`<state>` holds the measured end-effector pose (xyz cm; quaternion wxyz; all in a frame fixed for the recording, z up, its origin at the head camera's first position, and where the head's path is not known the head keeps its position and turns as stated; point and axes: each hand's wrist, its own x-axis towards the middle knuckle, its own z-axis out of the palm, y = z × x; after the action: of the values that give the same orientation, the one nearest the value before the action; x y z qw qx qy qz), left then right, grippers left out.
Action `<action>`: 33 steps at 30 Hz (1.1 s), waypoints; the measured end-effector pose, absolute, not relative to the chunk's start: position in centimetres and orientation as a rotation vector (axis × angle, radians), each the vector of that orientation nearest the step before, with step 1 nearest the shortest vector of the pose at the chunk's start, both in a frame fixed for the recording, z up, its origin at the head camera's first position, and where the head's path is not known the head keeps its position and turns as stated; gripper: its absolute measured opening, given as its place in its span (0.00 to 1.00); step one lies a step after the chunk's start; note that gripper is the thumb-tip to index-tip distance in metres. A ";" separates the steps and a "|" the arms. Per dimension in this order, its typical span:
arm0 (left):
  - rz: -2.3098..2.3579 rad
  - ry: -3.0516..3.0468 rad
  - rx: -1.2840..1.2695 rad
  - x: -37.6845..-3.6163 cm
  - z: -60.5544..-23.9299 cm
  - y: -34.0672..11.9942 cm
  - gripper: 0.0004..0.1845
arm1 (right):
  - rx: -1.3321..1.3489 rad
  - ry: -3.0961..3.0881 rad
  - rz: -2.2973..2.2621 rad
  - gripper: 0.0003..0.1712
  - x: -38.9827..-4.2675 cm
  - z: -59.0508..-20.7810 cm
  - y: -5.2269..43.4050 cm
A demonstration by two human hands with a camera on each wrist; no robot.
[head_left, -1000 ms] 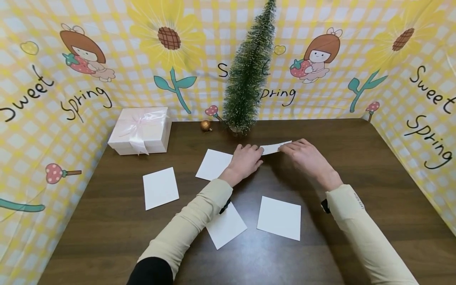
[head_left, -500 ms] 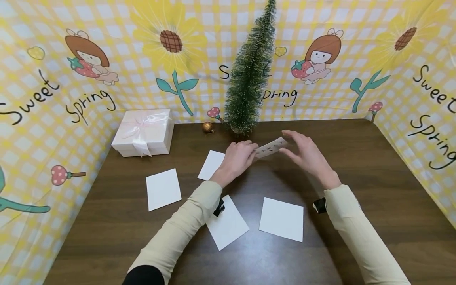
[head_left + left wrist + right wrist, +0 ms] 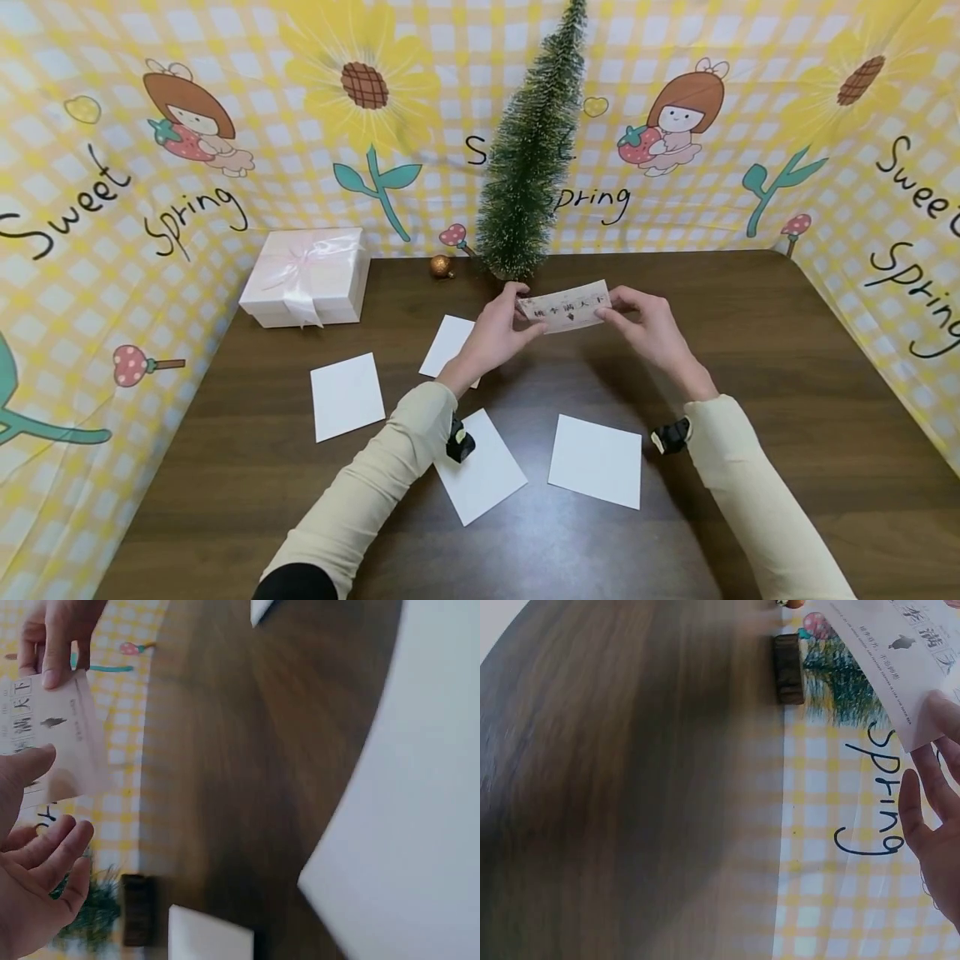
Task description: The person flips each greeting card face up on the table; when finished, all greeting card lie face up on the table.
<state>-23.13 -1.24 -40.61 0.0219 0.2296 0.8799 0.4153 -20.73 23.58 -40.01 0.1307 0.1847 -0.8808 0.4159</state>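
Both hands hold one narrow paper strip (image 3: 564, 306) up off the desk (image 3: 750, 350), in front of the foot of the small bottle-brush tree (image 3: 528, 158) that stands at the middle of the desk's far edge. The strip is pale, printed with dark characters and a small dark mark below them, and it faces the person, lying roughly level with its right end a little higher. The left hand (image 3: 497, 333) pinches the strip's left end between thumb and fingers; in the left wrist view the thumb (image 3: 26, 769) lies across the printed face while the other fingers are loosely spread behind. The right hand (image 3: 647, 325) pinches the right end, its fingertips curled over the strip's top edge. Both arms wear cream sleeves, each with a small black device at the wrist.

Four white square cards lie flat on the dark wood. One card (image 3: 347, 395) sits toward the left side, another (image 3: 448, 346) lies just beyond the left forearm and is partly hidden by it, a third (image 3: 483, 471) lies under the left wrist near the front, and the fourth (image 3: 596, 460) lies between the two forearms. At the far left corner stands a white gift box (image 3: 307, 277) tied with a pale pink ribbon. A small gold bauble (image 3: 440, 266) rests beside the tree's base, between the box and the tree. A yellow checked backdrop (image 3: 862, 167) printed with sunflowers, cartoon girls and the words "Sweet Spring" surrounds the desk on three sides.
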 end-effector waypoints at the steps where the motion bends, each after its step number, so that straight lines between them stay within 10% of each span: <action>1: 1.349 2.679 0.676 -23.1 -40.8 -1.2 0.30 | 0.517 -2.553 1.233 0.05 -20.7 -40.0 23.5; 14: 1.467 2.503 0.716 -23.2 -40.1 -1.4 0.14 | 0.386 -2.611 1.488 0.23 -20.7 -39.3 23.1; 33: 1.329 2.650 0.411 -22.4 -40.9 -1.1 0.07 | 0.144 -2.935 1.328 0.12 -20.6 -39.9 22.1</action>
<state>-22.43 -1.10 -40.87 0.0741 0.1371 0.8830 0.4427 -20.61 22.11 -39.93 -0.0416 0.0447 -0.9094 0.4113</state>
